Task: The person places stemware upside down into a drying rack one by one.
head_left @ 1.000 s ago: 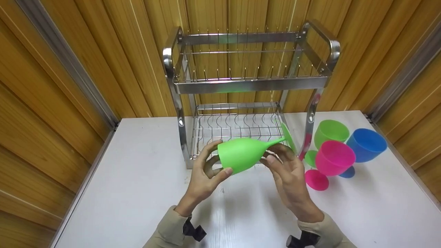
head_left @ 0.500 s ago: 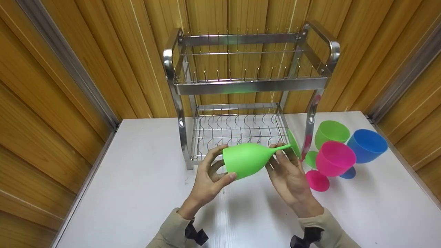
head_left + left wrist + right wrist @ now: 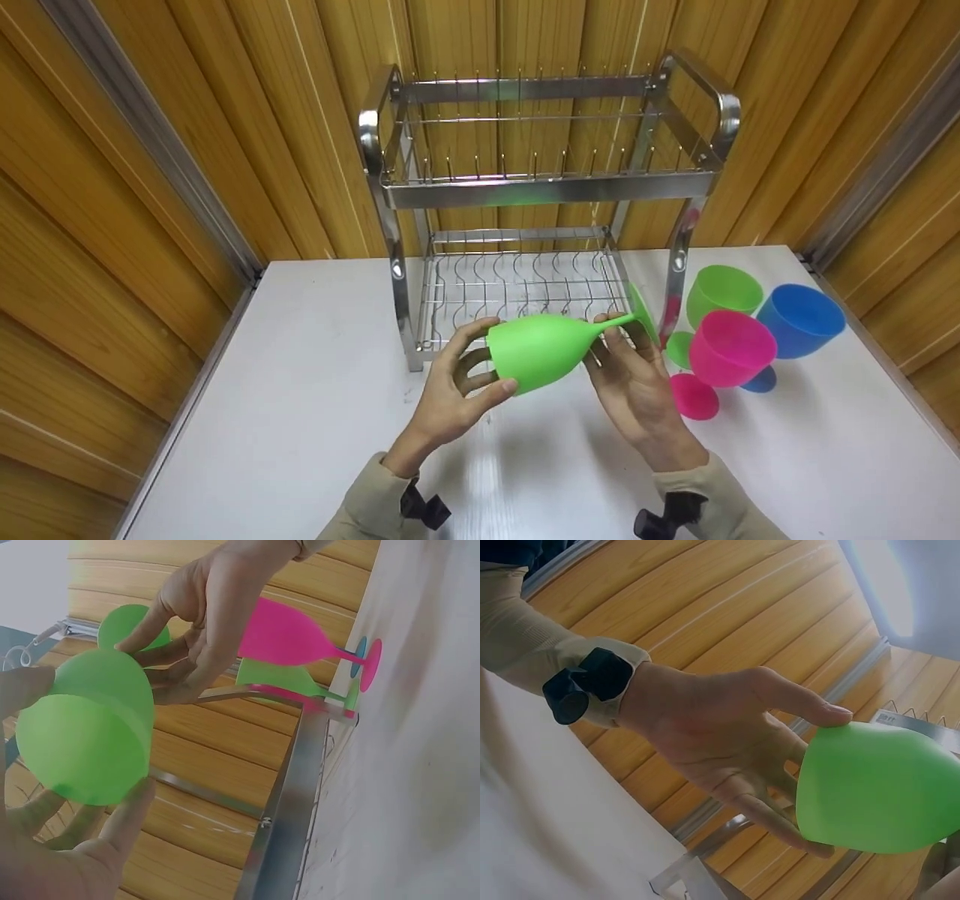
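Note:
A bright green plastic wine goblet (image 3: 541, 352) lies sideways in the air in front of the rack, its mouth to the left and its foot to the right. At the rim my left hand (image 3: 454, 401) holds the bowl between thumb and spread fingers. My right hand (image 3: 637, 386) pinches the thin stem close to the foot, which partly hides behind its fingers. In the left wrist view the goblet's open mouth (image 3: 82, 742) faces the camera. The right wrist view shows the bowl (image 3: 877, 791) with the left hand (image 3: 727, 735) gripping its edge.
A two-tier metal dish rack (image 3: 551, 189) stands against the wood-slat wall, with wire slots on its lower shelf. To the right on the white table (image 3: 300, 420) stand a green goblet (image 3: 724, 289), a pink goblet (image 3: 733, 349) and a blue goblet (image 3: 801, 321), close together.
Both hands have shifted the goblet slightly to the right and down, mostly in the first half second. The rack and the standing goblets stay in place.

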Demonstrator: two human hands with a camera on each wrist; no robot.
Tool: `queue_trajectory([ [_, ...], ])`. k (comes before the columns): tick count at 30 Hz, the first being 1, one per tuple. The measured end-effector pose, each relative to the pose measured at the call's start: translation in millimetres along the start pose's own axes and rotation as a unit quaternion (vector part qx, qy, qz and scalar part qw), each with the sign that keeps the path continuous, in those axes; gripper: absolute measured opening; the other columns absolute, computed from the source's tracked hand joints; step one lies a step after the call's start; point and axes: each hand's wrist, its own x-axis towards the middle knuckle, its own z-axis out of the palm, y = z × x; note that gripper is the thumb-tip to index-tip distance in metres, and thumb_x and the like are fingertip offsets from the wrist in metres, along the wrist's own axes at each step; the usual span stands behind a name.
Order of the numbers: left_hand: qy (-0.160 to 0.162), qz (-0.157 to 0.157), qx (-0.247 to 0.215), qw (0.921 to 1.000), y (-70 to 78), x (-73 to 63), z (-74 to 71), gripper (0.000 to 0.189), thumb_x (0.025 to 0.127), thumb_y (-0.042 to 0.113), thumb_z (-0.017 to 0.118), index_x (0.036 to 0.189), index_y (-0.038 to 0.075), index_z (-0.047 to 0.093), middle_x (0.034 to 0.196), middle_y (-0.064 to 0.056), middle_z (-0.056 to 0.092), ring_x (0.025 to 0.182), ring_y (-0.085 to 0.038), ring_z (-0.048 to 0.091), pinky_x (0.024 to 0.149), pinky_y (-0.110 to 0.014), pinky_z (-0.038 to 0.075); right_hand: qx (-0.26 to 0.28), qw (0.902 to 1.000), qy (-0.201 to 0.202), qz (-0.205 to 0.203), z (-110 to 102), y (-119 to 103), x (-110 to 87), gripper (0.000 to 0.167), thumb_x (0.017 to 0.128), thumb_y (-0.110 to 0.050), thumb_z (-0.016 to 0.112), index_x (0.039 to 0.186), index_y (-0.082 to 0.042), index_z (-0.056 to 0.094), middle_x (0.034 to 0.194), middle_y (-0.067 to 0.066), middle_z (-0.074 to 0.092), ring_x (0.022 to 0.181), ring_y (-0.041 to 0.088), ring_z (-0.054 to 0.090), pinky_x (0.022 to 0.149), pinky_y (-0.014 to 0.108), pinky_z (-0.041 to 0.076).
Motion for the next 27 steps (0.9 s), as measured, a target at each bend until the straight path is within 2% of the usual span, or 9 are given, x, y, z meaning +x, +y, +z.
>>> queue_trajectory([
  [4,0.0,0.01,0.042,0.9991,1.0,1.4,-8.0,0.069,0.092,0.011,0.081,0.154,0.003,0.049,0.157,-0.017,0.05,0.136,-0.039,0.062,0.111,-0.041,0.057,-0.022,0.9996,-0.009,-0.015,-3.7,-4.2,3.1,0.031,0.109,0.0,0.055,0.12,-0.019,0.078,0.119,-0.002,0.073,0.117,0.019,0.066,0.111,0.03,0.054],
  [8,0.038,0.03,0.099,0.9939,3.7,4.6,-22.9,0.058,0.095,0.006,0.078,0.148,0.003,0.056,0.151,-0.019,0.057,0.136,-0.039,0.062,0.113,-0.039,0.055,-0.065,0.9978,0.004,-0.015,-1.7,-6.0,12.3,0.029,0.108,-0.001,0.057,0.116,-0.018,0.078,0.117,-0.002,0.072,0.116,0.018,0.067,0.112,0.031,0.054],
  [12,0.096,0.056,0.165,0.98,7.5,8.2,-40.9,0.049,0.096,0.004,0.077,0.142,0.001,0.06,0.145,-0.018,0.063,0.132,-0.038,0.066,0.111,-0.041,0.057,-0.103,0.9945,0.009,-0.017,4.0,-3.6,27.6,0.026,0.107,0.0,0.059,0.111,-0.017,0.079,0.113,-0.002,0.074,0.112,0.018,0.069,0.113,0.033,0.053],
  [15,0.14,0.071,0.197,0.9678,7.5,10.3,-55.3,0.046,0.096,0.002,0.076,0.139,0.001,0.062,0.14,-0.016,0.066,0.128,-0.035,0.068,0.109,-0.043,0.059,-0.142,0.9895,0.004,-0.026,8.7,3.3,42.4,0.022,0.105,-0.001,0.063,0.112,-0.016,0.078,0.111,-0.001,0.076,0.11,0.018,0.071,0.114,0.035,0.054],
  [21,0.213,0.076,0.232,0.9461,-0.1,14.6,-80.9,0.044,0.094,0.0,0.078,0.135,0.001,0.064,0.133,-0.014,0.068,0.123,-0.032,0.068,0.103,-0.048,0.062,-0.231,0.971,0.005,-0.061,19.8,30.8,75.8,0.025,0.101,0.002,0.069,0.118,-0.014,0.078,0.108,0.003,0.078,0.107,0.017,0.073,0.108,0.037,0.058],
  [27,0.26,0.05,0.271,0.9256,-8.6,16.7,-94.8,0.05,0.092,0.0,0.079,0.139,0.003,0.062,0.136,-0.015,0.063,0.121,-0.036,0.067,0.098,-0.053,0.063,-0.327,0.9428,0.021,-0.061,29.1,54.6,104.8,0.022,0.098,0.0,0.074,0.12,-0.004,0.077,0.109,0.007,0.08,0.109,0.018,0.075,0.108,0.037,0.059],
])
